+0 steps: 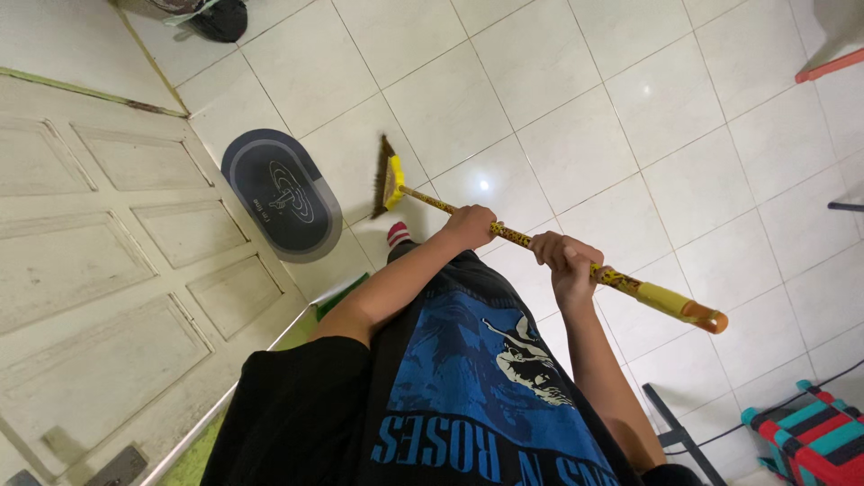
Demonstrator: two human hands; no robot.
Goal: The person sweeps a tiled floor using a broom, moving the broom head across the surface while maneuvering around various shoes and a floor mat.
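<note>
I hold a broom [517,238] with a yellow patterned handle and a brown bristle head [384,176] that rests on the white tiled floor [576,117]. My left hand [470,225] grips the handle lower down, nearer the bristles. Higher up the handle, towards its orange-tipped end [711,318], my right hand [565,259] is closed around it. The broom head lies just right of an oval dark grey mat [281,193]. Below the handle I see my black and blue shirt and one foot in a red sock [398,234].
A pale panelled door [108,234] fills the left side. A dark bag [216,18] sits at the top left. A striped red and teal object [810,432] and a dark metal frame [675,432] stand at the bottom right, an orange edge [828,65] at the top right.
</note>
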